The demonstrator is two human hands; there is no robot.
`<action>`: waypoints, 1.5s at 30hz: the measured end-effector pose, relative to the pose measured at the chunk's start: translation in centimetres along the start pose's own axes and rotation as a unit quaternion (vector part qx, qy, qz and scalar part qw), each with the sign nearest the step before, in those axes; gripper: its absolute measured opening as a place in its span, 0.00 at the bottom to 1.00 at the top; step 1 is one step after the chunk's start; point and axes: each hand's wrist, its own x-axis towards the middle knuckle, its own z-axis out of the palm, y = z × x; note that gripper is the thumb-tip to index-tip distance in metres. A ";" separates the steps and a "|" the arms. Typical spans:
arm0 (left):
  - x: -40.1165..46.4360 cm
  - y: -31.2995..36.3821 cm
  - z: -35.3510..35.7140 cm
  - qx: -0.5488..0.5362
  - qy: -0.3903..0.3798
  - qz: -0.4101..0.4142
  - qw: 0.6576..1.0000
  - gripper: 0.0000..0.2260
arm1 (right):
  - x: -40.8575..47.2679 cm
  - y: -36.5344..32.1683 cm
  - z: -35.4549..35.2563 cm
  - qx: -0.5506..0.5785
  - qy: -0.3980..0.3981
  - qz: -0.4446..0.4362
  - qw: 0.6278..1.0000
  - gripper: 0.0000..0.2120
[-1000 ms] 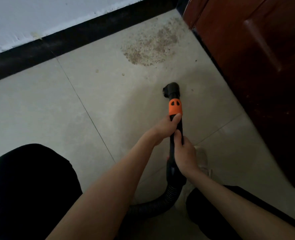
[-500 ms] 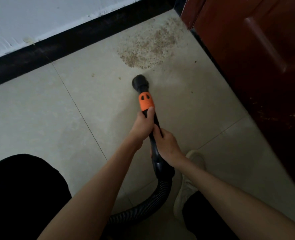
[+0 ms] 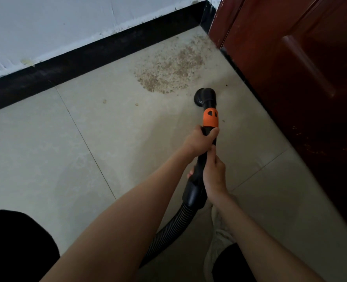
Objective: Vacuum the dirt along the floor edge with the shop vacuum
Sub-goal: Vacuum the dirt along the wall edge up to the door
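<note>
Both hands hold the black vacuum wand [image 3: 206, 151], which runs up the middle-right of the view toward the corner of the room. The left hand [image 3: 199, 140] grips the wand high up, fingers wrapped round it just below the orange collar [image 3: 210, 118], the thumb lying across the tube right under the collar's lower edge. The right hand [image 3: 214, 176] grips the wand just below the left one, its thumb pointing up along the tube and nearly touching the left hand, its fingertips showing on the far side of the tube. Past the collar the wand ends in a round black nozzle [image 3: 204, 97], turned down at the tiled floor [image 3: 46, 149]; whether it touches the tile cannot be told. The dirt [image 3: 170, 72], a patch of sandy brown grit, lies just beyond the nozzle and to its left, spreading into the corner where the black skirting board [image 3: 87, 60] under the white wall [image 3: 56, 23] meets the dark red wooden door [image 3: 290, 78]. Two stray crumbs lie apart on the tile left of the nozzle. Below the right hand the wand widens into a cuff joined to the ribbed black hose [image 3: 168, 231], which curves down and left beneath the left forearm. A pale shoe [image 3: 215, 251] shows under the right forearm
</note>
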 end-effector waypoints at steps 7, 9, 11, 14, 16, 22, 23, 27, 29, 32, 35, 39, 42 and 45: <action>1.1 0.6 -1.5 0.010 0.026 0.003 1.000 0.19 | 1.8 -0.9 0.7 0.036 -0.069 0.043 0.996 0.27; 1.1 -0.2 -2.7 -0.003 0.042 -0.004 0.999 0.17 | 1.6 -0.8 1.4 0.011 -0.093 0.041 0.995 0.27; 0.9 -0.9 -3.8 -0.009 0.047 -0.012 0.999 0.18 | 1.4 -0.6 2.3 -0.007 -0.108 0.036 0.994 0.27; 0.8 -1.2 -5.2 -0.002 0.055 -0.014 0.998 0.19 | 1.2 -0.7 3.8 0.002 -0.114 0.034 0.993 0.25; 1.0 -1.2 -6.0 0.002 0.065 -0.012 0.998 0.19 | 1.2 -0.9 4.7 0.021 -0.115 0.034 0.993 0.24; 1.0 -1.6 -8.2 -0.005 0.082 -0.015 0.997 0.20 | 1.3 -1.4 6.7 0.004 -0.139 0.030 0.990 0.22; 0.9 -1.8 -8.6 -0.006 0.085 -0.014 0.996 0.20 | 1.3 -1.3 7.0 0.001 -0.144 0.027 0.989 0.22; 0.6 -2.9 -9.9 -0.007 0.097 -0.020 0.995 0.20 | 1.3 -0.6 8.3 -0.023 -0.164 0.014 0.986 0.22; 0.6 -3.3 -10.3 -0.004 0.102 -0.025 0.994 0.21 | 1.3 -0.2 8.8 -0.027 -0.172 0.011 0.985 0.22; 1.0 -3.5 -11.1 0.004 0.109 -0.022 0.994 0.21 | 1.7 -0.1 9.7 -0.021 -0.179 0.004 0.984 0.22; 1.9 -3.5 -12.4 0.010 0.114 -0.017 0.993 0.20 | 2.6 -0.2 10.9 -0.025 -0.192 -0.011 0.981 0.23; 3.4 -3.3 -14.3 0.028 0.122 -0.007 0.992 0.20 | 4.0 -0.6 12.9 -0.028 -0.199 -0.039 0.979 0.22; 4.6 -2.9 -15.9 0.038 0.134 0.005 0.990 0.18 | 5.2 -1.1 14.8 -0.019 -0.197 -0.047 0.979 0.21; 5.8 -2.4 -17.3 0.047 0.135 0.013 0.990 0.14 | 6.3 -1.8 16.6 0.004 -0.197 -0.039 0.980 0.20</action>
